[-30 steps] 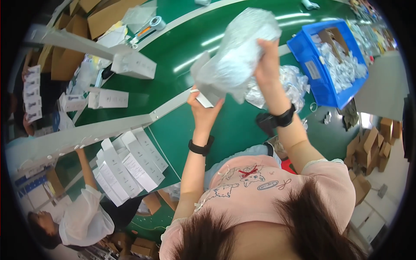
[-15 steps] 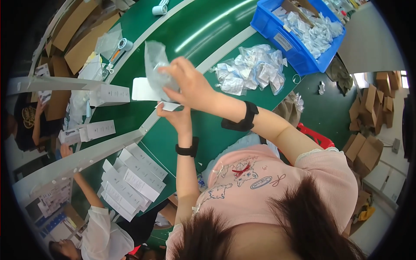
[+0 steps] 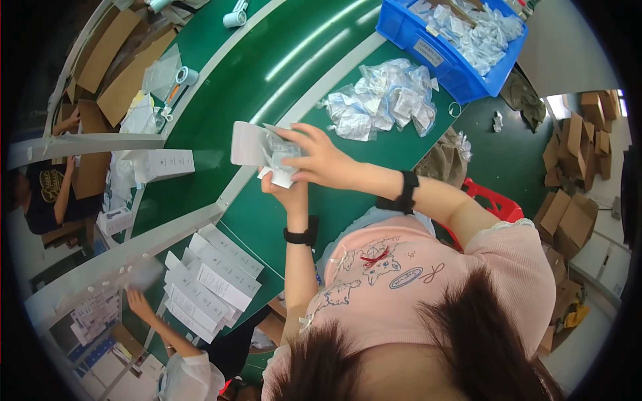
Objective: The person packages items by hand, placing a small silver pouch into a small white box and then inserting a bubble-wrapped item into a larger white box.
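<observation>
My left hand (image 3: 289, 194) grips a white box (image 3: 247, 144) from below, above the edge of the green table, with the box's flaps standing open. At the box's mouth my right hand (image 3: 324, 158) has its fingers closed about a crumpled clear plastic bag (image 3: 273, 148). The bag lies partly inside the box, and its contents are hard to make out. Beyond my right hand a pile of clear bags with white and pale blue contents (image 3: 388, 100) rests on the table.
A blue bin (image 3: 461, 83) full of similar bags stands at the far right. Several white boxes (image 3: 212, 281) lie in rows at left. The green conveyor belt (image 3: 294, 53) runs behind a metal rail (image 3: 334, 83). A co-worker's hand (image 3: 139, 306) is at lower left; a red stool (image 3: 495, 207) is at right.
The raised clear bag has come down into the open box under my right hand. Both hands and the box shifted slightly right and nearer. The co-worker's hand at left moved nearer.
</observation>
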{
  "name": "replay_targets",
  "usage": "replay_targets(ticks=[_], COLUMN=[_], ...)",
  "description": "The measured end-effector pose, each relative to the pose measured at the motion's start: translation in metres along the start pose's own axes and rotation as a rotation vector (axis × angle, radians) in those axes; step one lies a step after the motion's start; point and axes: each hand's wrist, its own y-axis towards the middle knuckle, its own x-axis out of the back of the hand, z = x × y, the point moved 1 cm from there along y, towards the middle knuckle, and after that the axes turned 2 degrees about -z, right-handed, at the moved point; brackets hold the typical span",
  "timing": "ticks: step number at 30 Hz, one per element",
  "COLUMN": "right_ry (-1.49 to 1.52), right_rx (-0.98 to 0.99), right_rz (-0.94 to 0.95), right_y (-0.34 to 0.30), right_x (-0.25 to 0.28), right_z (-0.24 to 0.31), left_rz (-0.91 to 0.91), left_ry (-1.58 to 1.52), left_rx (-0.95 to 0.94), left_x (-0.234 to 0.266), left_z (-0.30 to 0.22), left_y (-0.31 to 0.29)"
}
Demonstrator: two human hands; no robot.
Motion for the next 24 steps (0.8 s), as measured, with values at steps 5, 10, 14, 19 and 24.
replay_targets(ticks=[5, 10, 14, 19, 24], right_ry=[-0.251, -0.63, -0.515, 0.252, 0.71], right_rx=[-0.54, -1.052, -0.99, -0.715, -0.388], right_rz=[-0.399, -0.045, -0.013, -0.352, -0.208], right_y=[-0.066, -0.17, -0.175, -0.07, 0.008], right_x=[0.08, 0.114, 0.119, 0.115, 0.04], right_z=[-0.082, -0.171, -0.165, -0.072, -0.018], left_rz=[0.082, 0.169, 0.137, 0.079, 0.108], left_ry=[0.083, 0.202, 0.339, 0.266, 0.143], left_rx=[-0.033, 0.01, 0.077, 0.262, 0.478], left_x=[0.03, 0.02, 0.03, 0.048, 0.05], left_z=[0.001, -0.058, -0.061, -0.06, -0.062], left_y=[0.001, 0.031, 0.034, 0.045, 0.062])
